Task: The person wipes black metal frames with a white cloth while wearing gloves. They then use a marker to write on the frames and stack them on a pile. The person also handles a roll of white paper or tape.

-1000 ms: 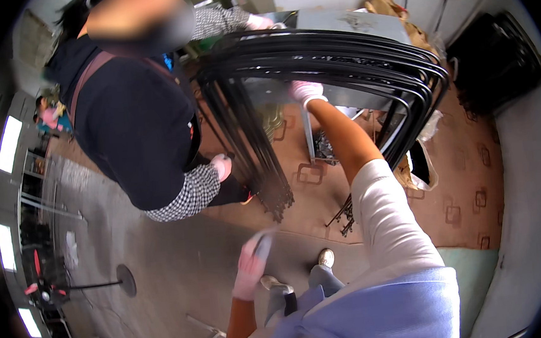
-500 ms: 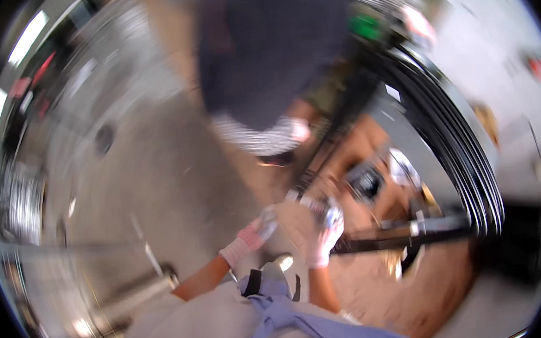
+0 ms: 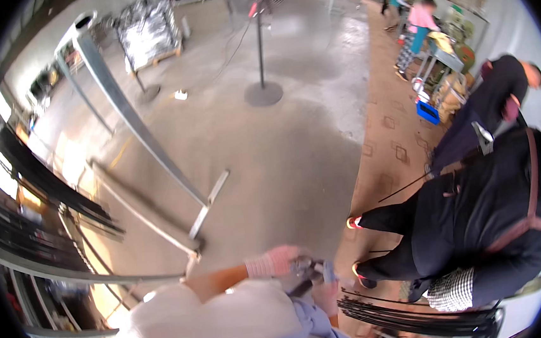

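In front of my waist, my left hand (image 3: 279,262), in a pink-and-white knit glove with greyish fingers, reaches to the right with its fingers bent. My right hand (image 3: 325,295), gloved alike, is raised close beside its fingertips. Between the hands is a small grey and dark patch; blur keeps me from telling whether it is a held thing or the glove fingers. The right fingers are smeared and partly hidden. Beside my right hand lies a bundle of long thin black strips (image 3: 415,315). I wear a light blue apron (image 3: 308,325).
A co-worker in dark clothes (image 3: 483,209) bends close on my right, another person (image 3: 479,111) beyond. A grey metal post (image 3: 140,125) on a floor bar stands ahead left. Farther off stands a pedestal fan (image 3: 263,93). Black strips on a rack (image 3: 48,174) are at left.
My view has swung right to left and upward, so the post, fan and far workers now show. The black strips have shifted to the lower right. My hands remain close together.
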Demonstrator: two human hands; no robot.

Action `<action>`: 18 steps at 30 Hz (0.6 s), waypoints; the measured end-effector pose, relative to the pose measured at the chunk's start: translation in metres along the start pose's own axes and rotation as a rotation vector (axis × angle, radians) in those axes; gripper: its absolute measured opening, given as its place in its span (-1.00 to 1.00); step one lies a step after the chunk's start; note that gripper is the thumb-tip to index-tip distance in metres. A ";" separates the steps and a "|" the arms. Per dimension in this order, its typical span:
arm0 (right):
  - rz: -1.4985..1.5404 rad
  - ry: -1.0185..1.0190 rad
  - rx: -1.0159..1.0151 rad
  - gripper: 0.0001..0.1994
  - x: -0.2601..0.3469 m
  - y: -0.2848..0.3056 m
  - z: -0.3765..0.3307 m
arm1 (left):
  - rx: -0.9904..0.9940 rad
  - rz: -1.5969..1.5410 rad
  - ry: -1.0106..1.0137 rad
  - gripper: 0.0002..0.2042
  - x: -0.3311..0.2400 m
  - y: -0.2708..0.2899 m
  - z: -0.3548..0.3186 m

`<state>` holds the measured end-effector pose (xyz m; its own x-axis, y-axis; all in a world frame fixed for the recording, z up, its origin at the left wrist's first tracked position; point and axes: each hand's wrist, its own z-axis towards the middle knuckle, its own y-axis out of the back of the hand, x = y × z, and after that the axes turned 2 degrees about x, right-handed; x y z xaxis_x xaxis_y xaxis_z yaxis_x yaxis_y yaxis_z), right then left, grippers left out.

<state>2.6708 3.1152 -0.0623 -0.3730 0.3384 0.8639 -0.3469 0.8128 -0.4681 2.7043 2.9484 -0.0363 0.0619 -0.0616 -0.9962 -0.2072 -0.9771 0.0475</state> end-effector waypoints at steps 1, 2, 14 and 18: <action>-0.032 -0.003 0.022 -0.61 0.000 -0.015 0.022 | -0.003 0.178 -0.016 -0.75 -0.008 0.029 0.006; -0.039 -0.002 0.065 -0.61 0.002 -0.037 0.049 | -0.018 0.386 -0.021 -0.72 -0.022 0.063 0.010; -0.123 -0.129 0.207 -0.52 0.036 -0.176 0.413 | -0.084 0.384 0.095 -0.56 -0.023 0.365 0.167; -0.109 -0.009 0.226 -0.57 0.028 -0.222 0.580 | -0.191 0.610 0.316 -0.54 0.006 0.504 0.216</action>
<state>2.2382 2.6691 -0.0415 -0.3299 0.2492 0.9105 -0.5688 0.7173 -0.4024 2.3889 2.4995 -0.0339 0.2753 -0.6362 -0.7207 -0.1218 -0.7668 0.6303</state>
